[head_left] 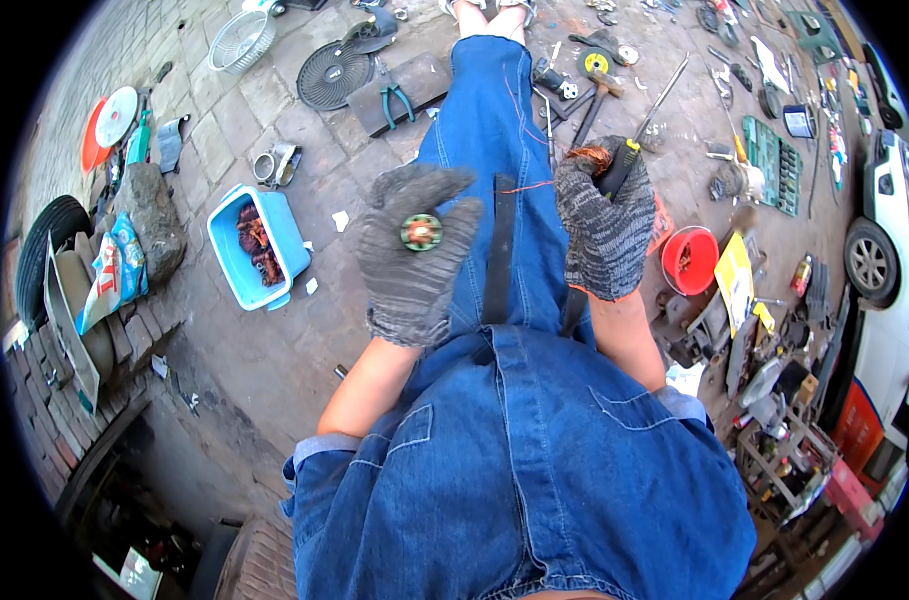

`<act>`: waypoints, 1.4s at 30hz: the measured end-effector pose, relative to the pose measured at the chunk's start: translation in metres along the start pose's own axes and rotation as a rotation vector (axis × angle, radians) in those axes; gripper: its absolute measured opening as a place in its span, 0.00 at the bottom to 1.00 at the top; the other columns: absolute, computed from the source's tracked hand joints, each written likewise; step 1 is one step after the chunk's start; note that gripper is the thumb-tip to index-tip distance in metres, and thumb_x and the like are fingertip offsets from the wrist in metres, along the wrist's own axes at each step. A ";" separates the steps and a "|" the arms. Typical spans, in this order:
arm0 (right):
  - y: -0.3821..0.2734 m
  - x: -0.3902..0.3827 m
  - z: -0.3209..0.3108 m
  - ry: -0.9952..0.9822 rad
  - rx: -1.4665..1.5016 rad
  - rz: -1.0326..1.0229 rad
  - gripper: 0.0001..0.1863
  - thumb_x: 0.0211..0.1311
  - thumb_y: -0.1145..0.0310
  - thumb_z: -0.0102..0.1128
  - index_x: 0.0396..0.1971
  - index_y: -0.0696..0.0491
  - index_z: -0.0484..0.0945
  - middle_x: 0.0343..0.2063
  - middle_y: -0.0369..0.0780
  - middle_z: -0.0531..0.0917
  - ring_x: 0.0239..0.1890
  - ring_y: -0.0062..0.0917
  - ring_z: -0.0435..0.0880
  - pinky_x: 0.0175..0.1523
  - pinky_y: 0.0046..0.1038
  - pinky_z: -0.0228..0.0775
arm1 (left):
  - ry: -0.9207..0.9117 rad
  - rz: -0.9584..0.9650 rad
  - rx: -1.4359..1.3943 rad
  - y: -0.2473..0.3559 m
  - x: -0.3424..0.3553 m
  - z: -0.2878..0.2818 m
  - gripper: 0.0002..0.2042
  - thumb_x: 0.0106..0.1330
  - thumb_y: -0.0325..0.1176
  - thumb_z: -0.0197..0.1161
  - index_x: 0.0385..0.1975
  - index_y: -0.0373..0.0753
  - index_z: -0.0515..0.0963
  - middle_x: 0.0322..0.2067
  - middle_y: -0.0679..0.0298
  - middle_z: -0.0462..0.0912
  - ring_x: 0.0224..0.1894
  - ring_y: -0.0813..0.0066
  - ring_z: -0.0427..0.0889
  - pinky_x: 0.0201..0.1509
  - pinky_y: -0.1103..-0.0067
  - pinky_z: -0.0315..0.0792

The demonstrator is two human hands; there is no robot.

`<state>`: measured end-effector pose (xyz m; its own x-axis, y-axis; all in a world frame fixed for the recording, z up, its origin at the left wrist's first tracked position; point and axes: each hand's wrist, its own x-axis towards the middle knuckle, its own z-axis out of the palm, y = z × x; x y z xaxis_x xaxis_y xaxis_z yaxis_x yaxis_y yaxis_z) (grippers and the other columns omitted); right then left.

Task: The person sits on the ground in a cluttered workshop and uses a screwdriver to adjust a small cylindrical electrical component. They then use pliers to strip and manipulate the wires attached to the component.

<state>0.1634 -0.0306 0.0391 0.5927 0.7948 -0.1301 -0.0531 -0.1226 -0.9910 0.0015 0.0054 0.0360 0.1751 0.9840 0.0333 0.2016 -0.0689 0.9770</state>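
Observation:
My left hand [414,260], in a grey knit glove, has its fingers curled round a small round green-rimmed part [421,232] with a coppery centre. My right hand [604,215], gloved too, grips a screwdriver [622,158] with a yellow and black handle, along with a tangle of copper wire [587,157]; a thin red wire trails from it toward the left hand. Both hands are above my denim-covered legs.
A blue tub [292,250] of copper scrap lies left, a red bucket [699,240] right. Around them are tools, a green socket case [769,165], a rock [149,220], a tire [44,235] and, far right, a white car [894,330].

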 end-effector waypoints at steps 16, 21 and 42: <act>-0.004 -0.013 0.002 -0.178 -0.011 -0.065 0.13 0.46 0.79 0.61 0.33 0.55 0.70 0.26 0.33 0.74 0.29 0.14 0.72 0.34 0.18 0.69 | -0.161 0.101 0.131 -0.004 0.008 0.010 0.08 0.47 0.27 0.65 0.29 0.37 0.80 0.40 0.57 0.78 0.43 0.70 0.77 0.45 0.76 0.71; -0.009 -0.019 0.008 -0.124 0.000 -0.051 0.07 0.51 0.78 0.57 0.31 0.56 0.71 0.25 0.33 0.74 0.27 0.15 0.72 0.33 0.17 0.67 | -0.225 -0.024 0.045 -0.004 0.010 0.005 0.09 0.46 0.27 0.65 0.29 0.35 0.78 0.38 0.58 0.78 0.41 0.72 0.76 0.43 0.76 0.71; 0.008 0.000 -0.018 -0.117 0.500 0.237 0.13 0.54 0.73 0.56 0.40 0.57 0.70 0.29 0.35 0.76 0.25 0.17 0.75 0.27 0.17 0.68 | 0.058 0.768 0.415 -0.014 0.009 -0.001 0.18 0.41 0.30 0.73 0.36 0.42 0.78 0.31 0.61 0.79 0.29 0.68 0.78 0.30 0.77 0.72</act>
<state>0.1771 -0.0420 0.0317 0.4271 0.8438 -0.3248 -0.5647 -0.0316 -0.8247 -0.0011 0.0152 0.0231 0.3592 0.6471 0.6724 0.3846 -0.7592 0.5252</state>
